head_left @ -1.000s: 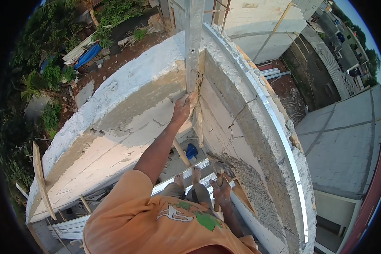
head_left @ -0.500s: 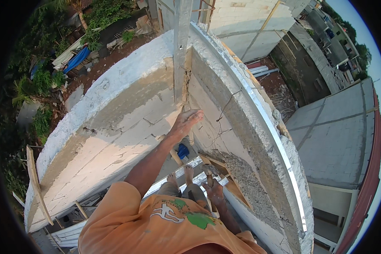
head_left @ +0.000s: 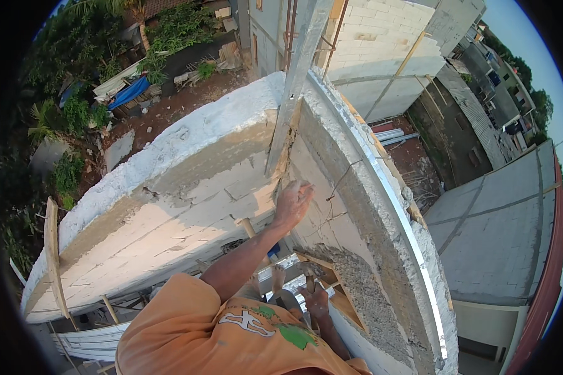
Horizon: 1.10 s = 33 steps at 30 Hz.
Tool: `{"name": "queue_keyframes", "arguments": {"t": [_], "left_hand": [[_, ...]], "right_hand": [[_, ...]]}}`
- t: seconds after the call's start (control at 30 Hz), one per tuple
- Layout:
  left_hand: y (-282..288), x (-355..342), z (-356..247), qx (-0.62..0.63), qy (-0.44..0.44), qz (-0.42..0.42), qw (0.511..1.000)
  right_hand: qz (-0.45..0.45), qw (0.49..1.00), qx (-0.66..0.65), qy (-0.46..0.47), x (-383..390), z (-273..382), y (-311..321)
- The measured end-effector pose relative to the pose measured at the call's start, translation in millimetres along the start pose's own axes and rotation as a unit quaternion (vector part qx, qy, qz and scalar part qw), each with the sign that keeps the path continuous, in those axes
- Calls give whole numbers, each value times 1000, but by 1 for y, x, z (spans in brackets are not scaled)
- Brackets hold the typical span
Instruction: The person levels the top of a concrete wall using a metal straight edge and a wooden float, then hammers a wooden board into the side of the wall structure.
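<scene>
While pressed flat, fingers spread and gripping nothing, left hand [head_left: 292, 201] against block wall corner [head_left: 288, 156], just below upright metal straightedge [head_left: 294, 94]; right hand [head_left: 317, 301] lower, farther off, clenched on a tool hard to identify.

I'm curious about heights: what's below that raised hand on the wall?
Below the left hand lie a wooden frame, pale planks, a foot and the right hand. The orange shirt hides the rest.

Right hand's [head_left: 317, 302] tool indistinct
</scene>
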<state>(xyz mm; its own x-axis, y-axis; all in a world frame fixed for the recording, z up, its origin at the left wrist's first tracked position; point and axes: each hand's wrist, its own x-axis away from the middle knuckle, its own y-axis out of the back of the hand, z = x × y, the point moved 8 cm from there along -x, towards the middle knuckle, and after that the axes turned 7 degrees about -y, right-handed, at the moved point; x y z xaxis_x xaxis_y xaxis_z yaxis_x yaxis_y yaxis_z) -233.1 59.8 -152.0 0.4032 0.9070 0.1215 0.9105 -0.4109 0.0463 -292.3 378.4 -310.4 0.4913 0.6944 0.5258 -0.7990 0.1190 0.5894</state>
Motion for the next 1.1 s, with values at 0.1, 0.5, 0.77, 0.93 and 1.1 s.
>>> {"name": "queue_keyframes", "arguments": {"t": [0.1,0.5,0.77,0.93,1.1], "left_hand": [[47,6,-36,-95,-167,-99,976],[-16,50,-15,-63,-272,51,959],[-27,39,-19,-76,-261,33,962],[23,63,4,-81,-213,-3,974],[64,85,21,-144,-141,55,978]], "right_hand": [[-36,998,-27,34,-2,-2,2],[38,998,41,22,-20,-13,9],[108,981,121,103,-40,50,-4],[141,970,156,124,-48,64,-18],[156,962,177,137,-50,76,-26]]}}
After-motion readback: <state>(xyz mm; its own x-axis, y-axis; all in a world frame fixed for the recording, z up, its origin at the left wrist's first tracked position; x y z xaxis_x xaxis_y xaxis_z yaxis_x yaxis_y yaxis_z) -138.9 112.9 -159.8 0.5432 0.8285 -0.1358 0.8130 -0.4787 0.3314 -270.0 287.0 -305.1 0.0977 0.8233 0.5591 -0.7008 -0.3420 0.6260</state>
